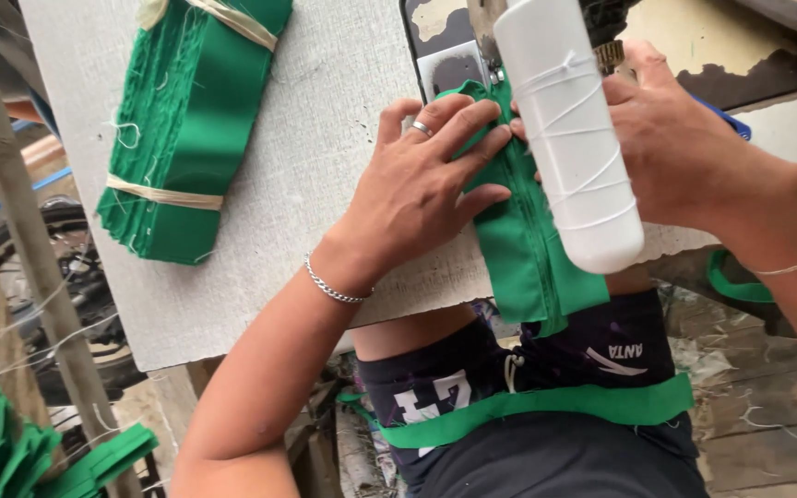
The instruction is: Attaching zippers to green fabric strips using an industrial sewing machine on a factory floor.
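My left hand (426, 180), with a ring and a chain bracelet, lies flat with fingers spread on a folded green fabric piece (532, 254) on the white work board (306, 166). My right hand (684, 138) presses the same fabric from the right, partly hidden behind a white plastic bottle (569, 129) wound with white thread. The fabric runs up under the sewing machine's presser area (486, 69) and hangs over the board's near edge. Whether the right fingers pinch the cloth is hidden.
A tied bundle of green fabric pieces (186, 129) lies at the board's far left. A green fabric strip (546, 406) lies across my lap. More green pieces (20, 452) are piled at lower left. A wooden pole (29, 258) and a wheel (85, 277) stand left.
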